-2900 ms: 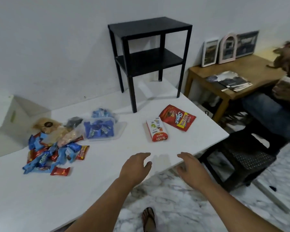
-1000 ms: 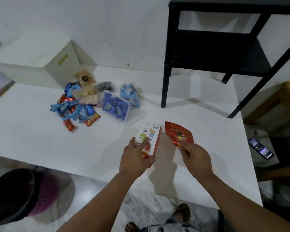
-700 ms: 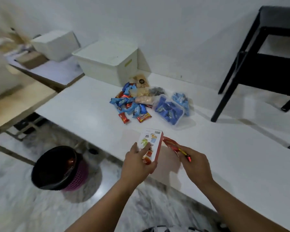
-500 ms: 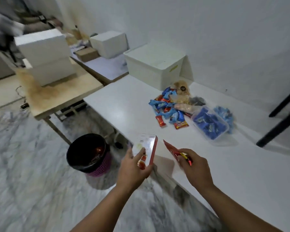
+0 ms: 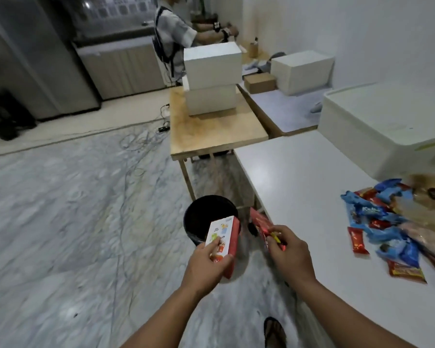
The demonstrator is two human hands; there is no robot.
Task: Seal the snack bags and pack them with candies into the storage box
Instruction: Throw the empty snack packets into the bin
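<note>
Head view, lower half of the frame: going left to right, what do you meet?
left hand → white and red snack box → red snack pouch → right hand → pile of wrapped candies

Soft, dim indoor light, glare on the white table (image 5: 299,172), motion blur smearing the floor (image 5: 60,222), wide-angle bending at edges.

two hands, two snacks, one bin

one white-and-red snack box (image 5: 222,237), one red snack bag (image 5: 263,226), one black bin (image 5: 206,214), three white boxes beyond (image 5: 212,65), one white storage box (image 5: 377,126), one candy heap (image 5: 392,222) too jumbled to count.
</note>
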